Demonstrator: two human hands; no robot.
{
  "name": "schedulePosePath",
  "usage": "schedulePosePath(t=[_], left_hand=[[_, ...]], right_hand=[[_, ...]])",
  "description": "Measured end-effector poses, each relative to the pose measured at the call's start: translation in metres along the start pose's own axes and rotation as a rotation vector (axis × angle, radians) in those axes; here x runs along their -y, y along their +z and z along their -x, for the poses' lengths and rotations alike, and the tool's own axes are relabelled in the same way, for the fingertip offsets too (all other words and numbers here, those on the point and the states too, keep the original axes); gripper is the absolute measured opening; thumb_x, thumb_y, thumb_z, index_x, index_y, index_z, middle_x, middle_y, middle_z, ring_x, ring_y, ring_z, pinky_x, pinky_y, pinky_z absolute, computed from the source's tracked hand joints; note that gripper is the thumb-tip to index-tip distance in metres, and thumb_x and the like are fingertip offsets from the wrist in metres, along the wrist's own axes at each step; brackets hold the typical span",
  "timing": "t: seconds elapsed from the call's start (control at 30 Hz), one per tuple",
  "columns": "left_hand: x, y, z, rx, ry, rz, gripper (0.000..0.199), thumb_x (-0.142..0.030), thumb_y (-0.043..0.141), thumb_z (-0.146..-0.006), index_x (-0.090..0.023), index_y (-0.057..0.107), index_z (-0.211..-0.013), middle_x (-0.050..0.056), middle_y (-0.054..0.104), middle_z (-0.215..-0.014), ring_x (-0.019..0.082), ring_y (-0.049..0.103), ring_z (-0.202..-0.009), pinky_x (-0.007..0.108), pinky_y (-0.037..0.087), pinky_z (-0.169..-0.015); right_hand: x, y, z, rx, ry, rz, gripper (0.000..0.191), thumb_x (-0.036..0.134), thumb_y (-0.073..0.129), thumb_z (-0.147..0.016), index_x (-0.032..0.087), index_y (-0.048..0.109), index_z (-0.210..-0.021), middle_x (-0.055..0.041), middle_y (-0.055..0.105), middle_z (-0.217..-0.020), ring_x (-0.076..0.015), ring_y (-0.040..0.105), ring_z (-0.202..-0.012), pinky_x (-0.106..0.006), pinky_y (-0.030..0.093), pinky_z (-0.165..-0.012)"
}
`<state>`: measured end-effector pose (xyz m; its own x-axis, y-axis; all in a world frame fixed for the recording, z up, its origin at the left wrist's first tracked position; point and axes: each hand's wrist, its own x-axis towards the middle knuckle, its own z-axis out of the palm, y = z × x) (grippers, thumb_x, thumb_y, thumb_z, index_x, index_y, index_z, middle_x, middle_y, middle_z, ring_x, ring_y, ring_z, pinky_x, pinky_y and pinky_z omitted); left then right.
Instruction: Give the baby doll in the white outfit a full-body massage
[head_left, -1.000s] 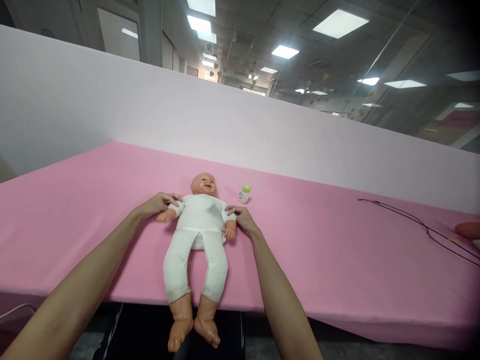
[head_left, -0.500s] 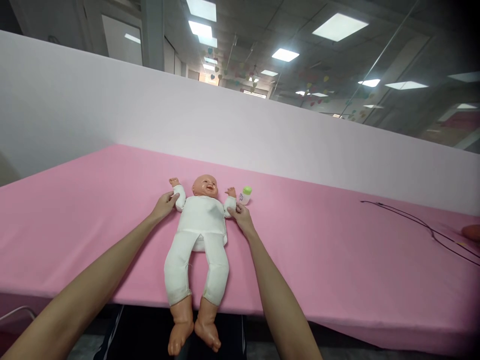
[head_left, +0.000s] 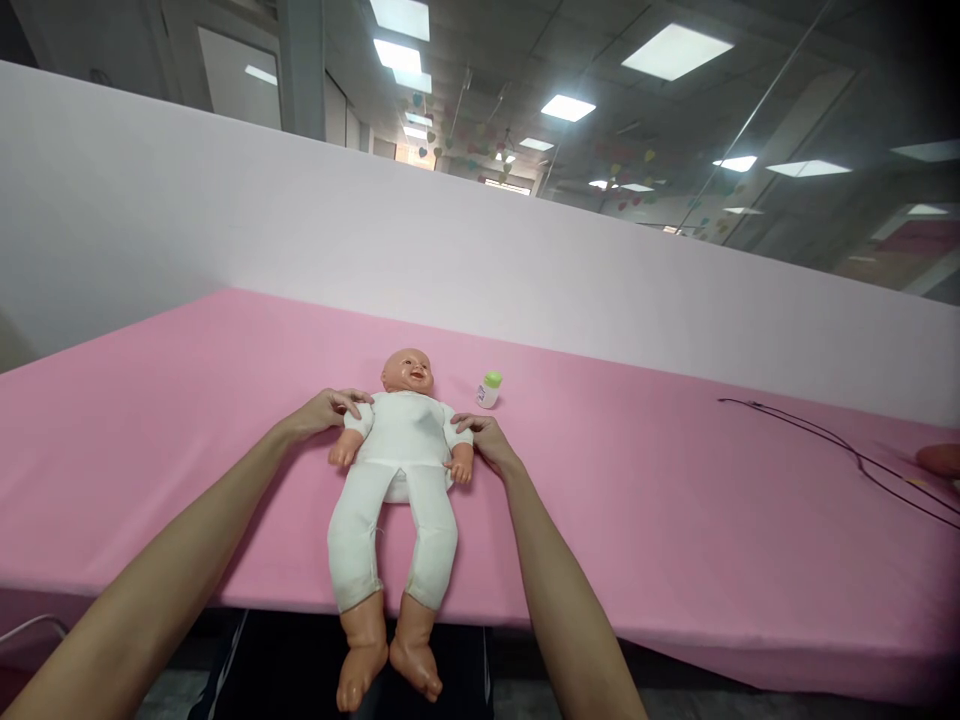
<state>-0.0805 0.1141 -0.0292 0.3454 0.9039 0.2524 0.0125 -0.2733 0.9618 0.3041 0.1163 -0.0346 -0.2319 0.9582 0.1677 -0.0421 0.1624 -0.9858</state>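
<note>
A baby doll in a white cloth suit lies on its back on the pink-covered table, head toward the wall. Its bare plastic feet stick out past the front edge. Both doll arms point down along its sides. My left hand grips the sleeve of the doll arm on the left, fingers curled over it near the shoulder. On the other side, my right hand has its fingers over the opposite sleeve, thumb partly hidden. A small bottle with a green cap stands just beyond my right hand, apart from it.
A white partition rises behind the pink table cover. Thin black cables lie on the right, near a brownish object cut by the frame edge. A pale cord shows at lower left.
Both doll arms have swung from raised beside the head to lowered along the body, with my hands on them. My left hand has shifted slightly right. The bottle stays put.
</note>
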Motion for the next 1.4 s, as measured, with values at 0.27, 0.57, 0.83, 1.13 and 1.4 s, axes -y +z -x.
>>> schedulePosePath(t=[0.27,0.57,0.83,1.13,1.4], left_hand=[[-0.002,0.009,-0.001,-0.257,-0.033,0.048,0.044,-0.046,0.095,-0.061,-0.018,0.082,-0.092,0.015,0.079,-0.104,0.03,0.073,-0.089,0.038,0.059,-0.073],[0.01,0.026,-0.011,-0.475,-0.193,0.054,0.066,-0.072,0.085,-0.063,-0.014,0.07,-0.092,0.0,0.062,-0.064,0.014,0.054,-0.053,0.026,0.039,-0.051],[0.0,0.019,-0.006,-0.402,-0.086,0.131,0.067,-0.047,0.094,-0.063,-0.018,0.072,-0.12,0.006,0.075,-0.093,0.016,0.063,-0.066,0.027,0.047,-0.058],[0.005,0.003,0.002,-0.024,-0.022,0.076,0.023,-0.022,0.091,-0.057,-0.019,0.069,-0.053,0.017,0.072,-0.122,0.033,0.068,-0.114,0.043,0.055,-0.093],[0.001,0.024,-0.002,-0.266,-0.049,0.036,0.048,-0.061,0.087,-0.07,-0.018,0.074,-0.086,0.004,0.067,-0.074,0.017,0.056,-0.062,0.03,0.045,-0.06]], right_hand=[[0.004,0.008,0.0,-0.089,-0.003,-0.01,0.03,0.023,0.079,-0.065,0.024,0.082,-0.095,-0.0055,0.08,-0.11,-0.0263,0.07,-0.107,-0.042,0.056,-0.098],[-0.005,0.028,-0.006,-0.222,-0.012,0.117,0.042,0.055,0.083,-0.076,0.018,0.077,-0.095,-0.007,0.079,-0.094,-0.0271,0.071,-0.092,-0.039,0.058,-0.083],[0.01,0.019,0.001,-0.043,0.024,-0.081,0.039,0.035,0.091,-0.067,0.02,0.082,-0.101,-0.0072,0.08,-0.107,-0.0281,0.072,-0.102,-0.043,0.056,-0.096],[0.005,0.013,0.003,-0.016,0.026,-0.038,0.012,0.022,0.073,-0.061,0.023,0.082,-0.069,-0.0074,0.079,-0.112,-0.0278,0.069,-0.11,-0.041,0.054,-0.1],[0.007,0.021,0.001,-0.111,0.012,-0.069,0.033,0.026,0.081,-0.066,0.022,0.08,-0.098,-0.0049,0.08,-0.103,-0.0249,0.071,-0.097,-0.038,0.057,-0.088]])
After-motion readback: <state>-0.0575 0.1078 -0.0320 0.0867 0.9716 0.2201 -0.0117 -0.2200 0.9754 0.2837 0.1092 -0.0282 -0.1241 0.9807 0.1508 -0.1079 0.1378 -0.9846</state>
